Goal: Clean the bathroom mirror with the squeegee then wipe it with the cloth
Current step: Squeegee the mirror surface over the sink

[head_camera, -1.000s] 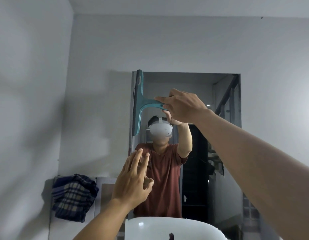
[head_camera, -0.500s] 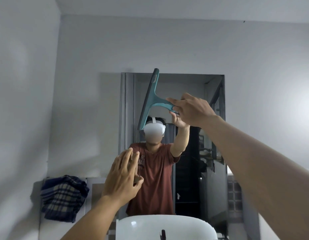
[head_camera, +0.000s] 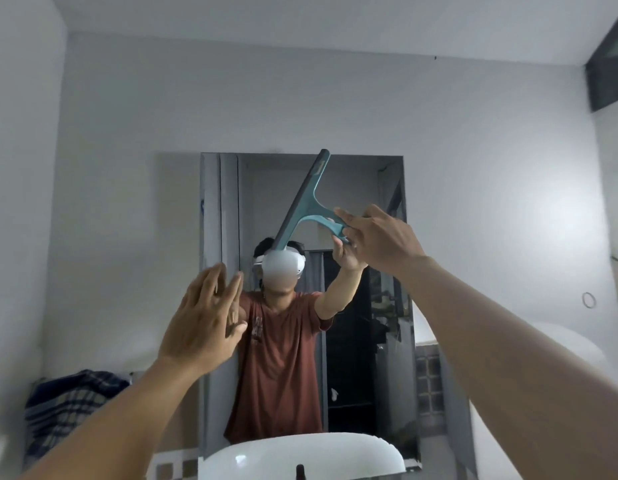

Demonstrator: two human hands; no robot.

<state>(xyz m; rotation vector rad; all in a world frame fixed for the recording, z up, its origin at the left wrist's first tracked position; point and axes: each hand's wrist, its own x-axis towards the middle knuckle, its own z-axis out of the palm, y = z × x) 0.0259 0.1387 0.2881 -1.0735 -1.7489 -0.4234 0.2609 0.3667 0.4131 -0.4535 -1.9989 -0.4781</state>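
Observation:
A tall rectangular mirror (head_camera: 366,188) hangs on the grey wall ahead. My right hand (head_camera: 382,239) grips the handle of a teal squeegee (head_camera: 302,200), whose blade leans diagonally across the mirror's upper middle, top end at the mirror's top edge. My left hand (head_camera: 203,322) is raised in front of the mirror's lower left, fingers spread, holding nothing. A dark plaid cloth (head_camera: 70,407) is draped at the lower left, beside the mirror. The mirror reflects a person in a rust shirt and white headset.
A white basin (head_camera: 335,455) sits below the mirror, with a dark tap tip at its front. The side wall (head_camera: 20,237) stands close on the left. A dark window frame (head_camera: 609,60) is at the upper right.
The squeegee has slid right from the mirror's left edge toward its middle, and the blade has tilted from upright to diagonal. My left hand stays raised and open.

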